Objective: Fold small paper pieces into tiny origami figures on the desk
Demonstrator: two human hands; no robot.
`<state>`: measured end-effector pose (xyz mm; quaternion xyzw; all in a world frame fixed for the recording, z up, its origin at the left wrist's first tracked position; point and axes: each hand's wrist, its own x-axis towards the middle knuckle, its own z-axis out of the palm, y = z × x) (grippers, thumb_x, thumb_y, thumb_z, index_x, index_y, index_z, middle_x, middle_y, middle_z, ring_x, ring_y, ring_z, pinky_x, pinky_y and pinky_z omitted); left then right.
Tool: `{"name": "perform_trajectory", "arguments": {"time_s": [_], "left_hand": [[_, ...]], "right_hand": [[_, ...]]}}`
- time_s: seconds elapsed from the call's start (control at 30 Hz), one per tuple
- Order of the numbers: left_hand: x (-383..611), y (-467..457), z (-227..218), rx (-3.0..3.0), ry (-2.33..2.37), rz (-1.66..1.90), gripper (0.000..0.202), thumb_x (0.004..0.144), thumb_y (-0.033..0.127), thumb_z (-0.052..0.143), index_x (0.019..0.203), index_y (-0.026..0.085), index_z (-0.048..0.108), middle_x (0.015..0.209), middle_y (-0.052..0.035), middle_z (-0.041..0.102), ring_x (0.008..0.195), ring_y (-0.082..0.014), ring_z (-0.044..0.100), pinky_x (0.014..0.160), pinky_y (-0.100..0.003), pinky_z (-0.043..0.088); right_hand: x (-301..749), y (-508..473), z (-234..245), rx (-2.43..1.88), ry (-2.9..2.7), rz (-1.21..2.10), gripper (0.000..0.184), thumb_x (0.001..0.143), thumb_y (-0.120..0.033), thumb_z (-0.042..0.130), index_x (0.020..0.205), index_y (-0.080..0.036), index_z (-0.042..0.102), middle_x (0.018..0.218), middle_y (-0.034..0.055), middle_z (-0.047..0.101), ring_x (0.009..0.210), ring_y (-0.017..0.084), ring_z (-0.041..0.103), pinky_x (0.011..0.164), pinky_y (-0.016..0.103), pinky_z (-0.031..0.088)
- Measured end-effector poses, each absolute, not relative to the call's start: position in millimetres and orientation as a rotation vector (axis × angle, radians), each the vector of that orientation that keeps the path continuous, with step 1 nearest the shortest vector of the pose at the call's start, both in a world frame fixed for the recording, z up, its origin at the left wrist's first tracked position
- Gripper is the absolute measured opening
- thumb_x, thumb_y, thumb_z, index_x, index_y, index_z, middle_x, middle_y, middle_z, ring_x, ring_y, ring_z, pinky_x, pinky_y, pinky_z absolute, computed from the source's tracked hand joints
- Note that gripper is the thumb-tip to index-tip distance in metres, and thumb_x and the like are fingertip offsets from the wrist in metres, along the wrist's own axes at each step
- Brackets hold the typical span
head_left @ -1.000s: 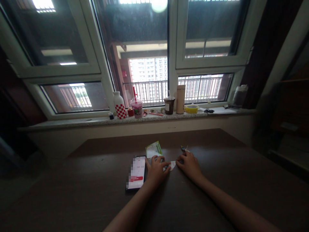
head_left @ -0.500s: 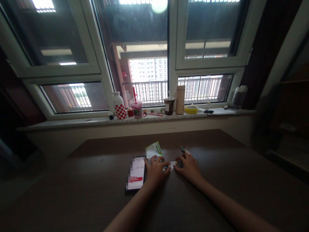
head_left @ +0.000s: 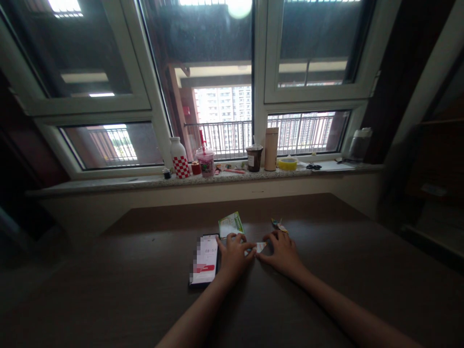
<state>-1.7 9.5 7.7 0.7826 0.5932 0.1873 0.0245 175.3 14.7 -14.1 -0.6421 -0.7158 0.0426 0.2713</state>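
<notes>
A small white folded piece of paper (head_left: pixel 258 248) lies on the dark wooden table (head_left: pixel 326 290) between my two hands. My left hand (head_left: pixel 234 256) rests on the table with its fingers curled and pressed onto the paper's left end. My right hand (head_left: pixel 282 251) lies on the other side, its fingertips pinching the paper's right end. A phone (head_left: pixel 205 258) with a lit screen lies flat just left of my left hand.
A green and white card (head_left: pixel 231 224) lies beyond my left hand. A small coloured folded thing (head_left: pixel 278 225) sits beyond my right hand. On the stone window sill (head_left: pixel 108 183) stand a chequered bottle (head_left: pixel 180 158), cups (head_left: pixel 205 162), a tall tumbler (head_left: pixel 271 149) and a yellow tape roll (head_left: pixel 287 163).
My right hand has slid a little to the left, closer to my left hand, over the small paper. The left hand has hardly moved.
</notes>
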Motion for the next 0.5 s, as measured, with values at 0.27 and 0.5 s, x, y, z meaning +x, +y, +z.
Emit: {"name": "perform_trajectory", "arguments": {"time_s": [0.27, 0.5], "left_hand": [[-2.0, 9.8, 5.2, 2.426, 1.793, 0.664, 0.022, 0.087, 0.048, 0.056, 0.103, 0.045, 0.07, 0.113, 0.0001, 0.062, 0.117, -0.0296, 0.043, 0.106, -0.076, 0.002], [-3.2, 11.0, 4.4, 2.43, 1.786, 0.659, 0.021, 0.087, 0.047, 0.056, 0.102, 0.046, 0.07, 0.113, 0.001, 0.062, 0.118, -0.0294, 0.043, 0.106, -0.076, 0.001]], "right_hand": [[177.3, 18.2, -13.0, -1.725, -1.898, 0.08, 0.03, 0.077, -0.045, 0.066, 0.097, -0.024, 0.067, 0.112, 0.0087, 0.058, 0.117, 0.028, 0.048, 0.096, 0.041, 0.037], [175.4, 15.8, -11.2, -1.74, -1.928, 0.099, 0.048, 0.068, -0.054, 0.072, 0.103, -0.022, 0.065, 0.113, 0.0107, 0.057, 0.113, 0.03, 0.049, 0.096, 0.043, 0.038]]}}
